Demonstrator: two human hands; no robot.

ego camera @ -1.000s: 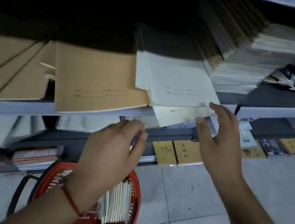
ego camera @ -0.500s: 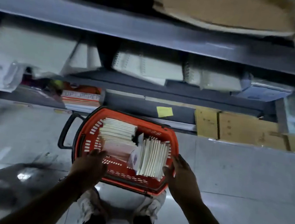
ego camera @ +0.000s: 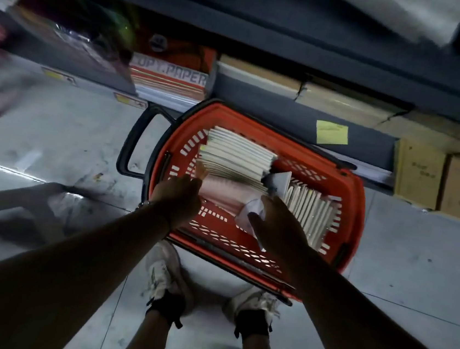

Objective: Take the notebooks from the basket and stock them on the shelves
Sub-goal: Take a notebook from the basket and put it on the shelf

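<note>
An orange basket (ego camera: 345, 187) with a black handle stands on the floor below the shelves. Inside it lie a stack of pale notebooks (ego camera: 236, 155), a pinkish wrapped bundle of notebooks (ego camera: 226, 194) and a row of notebooks standing on edge (ego camera: 310, 212) at the right. My left hand (ego camera: 180, 197) reaches down to the left end of the pinkish bundle, fingers extended and touching it. On the other side my right hand (ego camera: 277, 225) is at the bundle's right end, over its crumpled plastic wrap (ego camera: 250, 214), fingers relaxed. Neither hand visibly grips anything.
The bottom shelf edge (ego camera: 287, 115) runs behind the basket, with a yellow sticky note (ego camera: 331, 133) on it. A copy paper ream (ego camera: 171, 78) sits left on the shelf, brown boxes (ego camera: 424, 173) right. My shoes (ego camera: 165, 276) stand on the tiled floor just before the basket.
My view swung from the upper shelf down to the basket. Both hands dropped from the shelved notebooks, crossed the basket rim and now reach the pinkish bundle inside.
</note>
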